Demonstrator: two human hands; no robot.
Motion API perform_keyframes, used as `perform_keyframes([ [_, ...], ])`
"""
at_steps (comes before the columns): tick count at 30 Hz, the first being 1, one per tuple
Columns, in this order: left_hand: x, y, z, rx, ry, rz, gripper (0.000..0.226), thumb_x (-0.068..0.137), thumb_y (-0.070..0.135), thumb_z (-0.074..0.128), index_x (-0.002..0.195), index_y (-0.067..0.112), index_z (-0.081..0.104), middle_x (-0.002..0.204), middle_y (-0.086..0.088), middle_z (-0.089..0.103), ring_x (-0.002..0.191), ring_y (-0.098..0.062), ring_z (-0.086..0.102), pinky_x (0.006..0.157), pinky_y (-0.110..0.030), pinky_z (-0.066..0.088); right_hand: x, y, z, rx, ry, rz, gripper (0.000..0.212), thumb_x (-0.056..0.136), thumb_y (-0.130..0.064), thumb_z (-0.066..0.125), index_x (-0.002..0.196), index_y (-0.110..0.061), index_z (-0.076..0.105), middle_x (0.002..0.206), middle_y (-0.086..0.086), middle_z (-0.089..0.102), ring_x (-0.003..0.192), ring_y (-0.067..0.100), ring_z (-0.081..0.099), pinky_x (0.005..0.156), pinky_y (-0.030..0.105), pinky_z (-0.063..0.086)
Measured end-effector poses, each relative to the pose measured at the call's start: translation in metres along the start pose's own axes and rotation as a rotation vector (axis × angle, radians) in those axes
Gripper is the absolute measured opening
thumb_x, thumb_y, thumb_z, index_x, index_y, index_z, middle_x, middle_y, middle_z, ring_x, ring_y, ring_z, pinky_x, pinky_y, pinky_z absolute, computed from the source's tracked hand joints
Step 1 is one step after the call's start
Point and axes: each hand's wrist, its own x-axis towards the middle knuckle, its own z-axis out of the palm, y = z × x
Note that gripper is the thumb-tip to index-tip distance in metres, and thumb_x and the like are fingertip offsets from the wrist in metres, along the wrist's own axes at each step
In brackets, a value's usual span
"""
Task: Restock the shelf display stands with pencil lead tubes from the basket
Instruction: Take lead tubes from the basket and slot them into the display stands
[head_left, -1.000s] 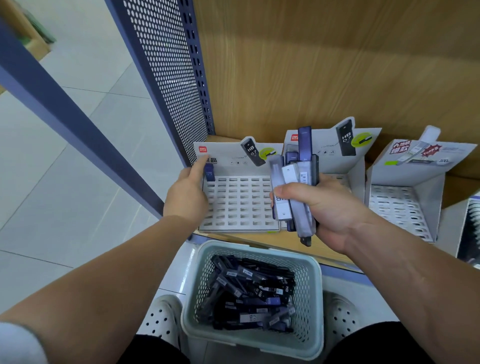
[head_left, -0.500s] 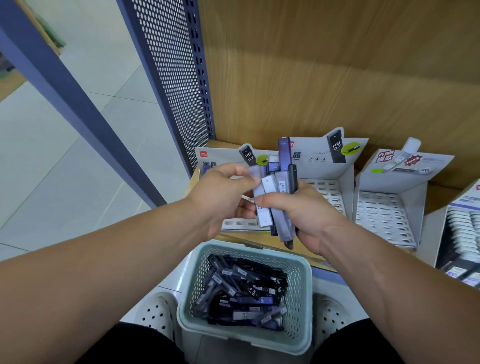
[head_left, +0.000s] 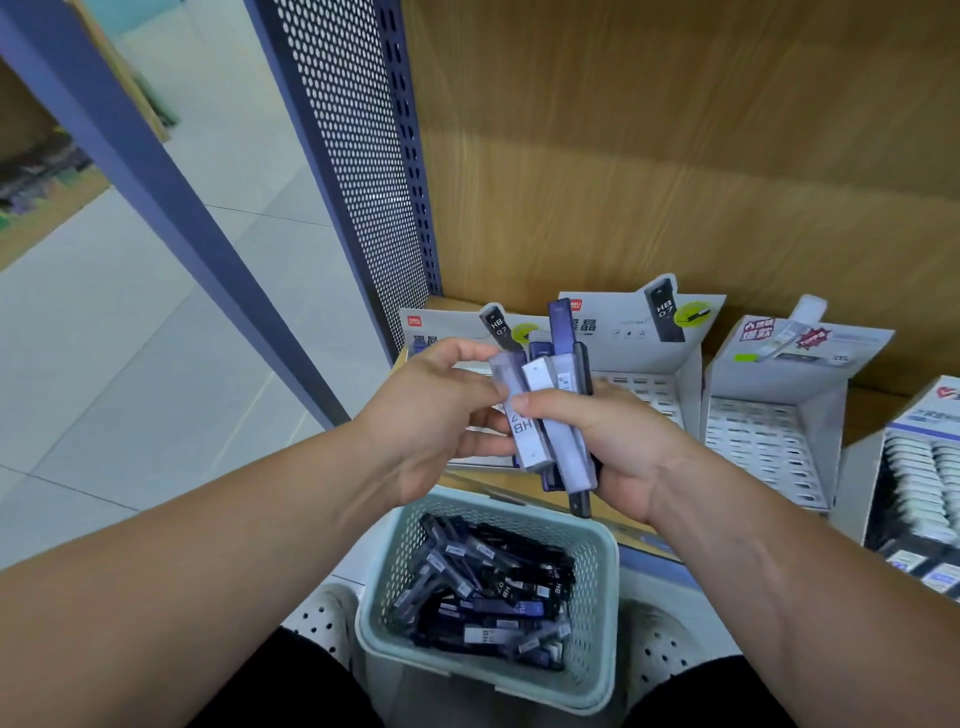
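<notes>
My right hand (head_left: 613, 441) grips a bunch of pencil lead tubes (head_left: 553, 410), upright, in front of the shelf. My left hand (head_left: 436, 415) pinches the leftmost tube of that bunch between thumb and fingers. Below them a pale green basket (head_left: 602, 613) holds several dark lead tubes (head_left: 488, 597). Behind my hands stand two white slotted display stands, the left one (head_left: 447, 327) mostly hidden, the middle one (head_left: 644, 384) with bare slots.
A third white stand (head_left: 769, 441) with bare slots sits to the right, then a filled display box (head_left: 919, 483) at the right edge. A blue perforated shelf panel (head_left: 358, 156) and a slanted blue post (head_left: 171, 208) lie left. White perforated shoes (head_left: 322, 618) flank the basket.
My left hand left the left stand's slots and came right to the bunch in my right hand, where it now pinches the leftmost tube. The camera view shifted slightly.
</notes>
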Motion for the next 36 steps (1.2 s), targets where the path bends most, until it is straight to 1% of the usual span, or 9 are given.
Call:
perform_keyframes([
  [2,0.003,0.002,0.004,-0.032,-0.009,0.026,0.029,0.094,-0.005,0.056,0.120,0.006,0.055,0.090,-0.016,0.060,0.062,-0.021,0.060,0.057,-0.034,0.057,-0.001,-0.002,-0.002,0.064,0.008,0.009,0.032,0.087,-0.015,0.074,0.118,-0.007,0.070,0.104,0.015,0.078,0.095,0.033,0.075,0.069,0.036,0.060],
  [6,0.014,0.009,0.014,-0.018,-0.073,0.064,0.021,0.094,-0.006,0.057,0.113,0.003,0.056,0.093,-0.016,0.062,0.067,-0.021,0.061,0.059,-0.035,0.058,-0.002,-0.007,-0.011,0.154,0.034,-0.002,0.047,0.074,-0.025,0.076,0.116,-0.003,0.069,0.081,0.006,0.075,0.064,0.018,0.072,0.050,0.027,0.053],
  [10,0.021,0.011,0.012,-0.039,-0.124,0.043,0.021,0.094,-0.007,0.055,0.111,0.005,0.053,0.086,-0.015,0.064,0.066,-0.021,0.063,0.057,-0.033,0.059,0.003,-0.003,-0.014,0.132,0.087,-0.028,0.069,0.061,-0.036,0.081,0.122,-0.004,0.070,0.095,0.011,0.075,0.073,0.020,0.069,0.060,0.030,0.055],
  [13,0.024,0.014,0.005,-0.036,-0.171,0.049,0.020,0.093,-0.008,0.055,0.108,0.006,0.052,0.086,-0.016,0.064,0.066,-0.020,0.065,0.059,-0.032,0.060,0.006,-0.001,-0.015,0.142,0.085,-0.041,0.065,0.063,-0.037,0.082,0.120,-0.007,0.072,0.103,0.012,0.076,0.082,0.023,0.071,0.073,0.036,0.055],
  [21,0.026,0.014,-0.009,-0.008,-0.271,0.064,0.035,0.092,-0.012,0.052,0.123,0.003,0.057,0.083,-0.016,0.065,0.065,-0.020,0.066,0.063,-0.030,0.061,0.008,-0.003,-0.007,0.169,0.100,-0.061,0.047,0.078,-0.016,0.076,0.122,-0.002,0.068,0.100,0.018,0.075,0.083,0.027,0.071,0.077,0.046,0.058],
  [23,0.026,0.011,-0.011,-0.021,-0.250,0.058,0.030,0.091,-0.013,0.052,0.116,0.003,0.056,0.081,-0.017,0.065,0.065,-0.022,0.066,0.064,-0.032,0.062,0.009,-0.004,-0.006,0.161,0.162,-0.078,0.033,0.085,-0.007,0.072,0.117,0.001,0.069,0.100,0.021,0.075,0.086,0.032,0.069,0.084,0.052,0.056],
  [28,0.028,0.012,-0.017,-0.061,-0.192,0.034,0.022,0.086,-0.014,0.059,0.090,0.007,0.055,0.074,-0.018,0.068,0.062,-0.023,0.070,0.059,-0.030,0.060,0.016,-0.003,-0.008,0.093,0.311,-0.185,0.020,0.077,-0.007,0.079,0.096,-0.008,0.072,0.078,0.009,0.071,0.073,0.026,0.068,0.071,0.040,0.055],
  [32,0.033,0.014,-0.031,-0.099,-0.083,0.063,0.028,0.083,-0.008,0.065,0.070,0.012,0.049,0.067,-0.015,0.067,0.060,-0.021,0.069,0.054,-0.025,0.057,0.021,-0.004,-0.020,0.126,0.424,-0.185,0.017,0.084,-0.007,0.075,0.099,-0.010,0.071,0.093,0.017,0.076,0.084,0.038,0.074,0.079,0.059,0.060],
  [36,0.035,0.006,-0.032,-0.044,-0.038,0.102,0.024,0.083,-0.010,0.066,0.081,0.009,0.052,0.065,-0.014,0.065,0.060,-0.024,0.066,0.057,-0.027,0.057,0.018,-0.002,-0.015,0.104,0.392,-0.176,0.019,0.086,-0.006,0.073,0.105,-0.008,0.072,0.097,0.018,0.077,0.087,0.037,0.075,0.084,0.062,0.059],
])
